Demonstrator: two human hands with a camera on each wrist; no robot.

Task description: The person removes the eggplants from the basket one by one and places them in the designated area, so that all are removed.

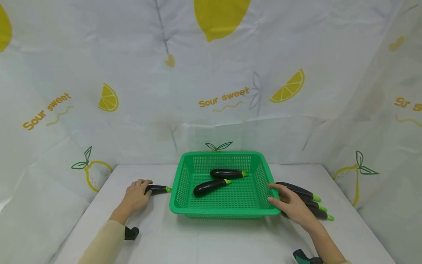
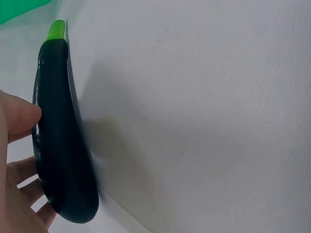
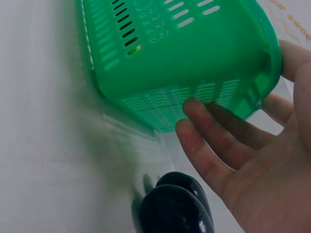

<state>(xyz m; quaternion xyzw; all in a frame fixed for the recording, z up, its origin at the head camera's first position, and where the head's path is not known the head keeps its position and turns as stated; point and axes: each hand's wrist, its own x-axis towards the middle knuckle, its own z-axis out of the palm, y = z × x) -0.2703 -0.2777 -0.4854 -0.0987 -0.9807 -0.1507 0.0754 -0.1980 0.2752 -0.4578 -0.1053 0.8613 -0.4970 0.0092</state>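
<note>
On the left part of the table lies a dark purple eggplant with a bright green stem tip. My left hand grips it, the thumb against one side and the other fingers passing behind it in the left wrist view. A green plastic basket with slotted walls stands in the middle. Inside it are two eggplants, one farther back and one nearer. My right hand holds the basket's right rim, with some fingers spread along the outside wall in the right wrist view.
Several more eggplants lie to the right of the basket, partly hidden behind the right hand and forearm. The white table is backed by a lemon-printed white cloth that also runs along both sides.
</note>
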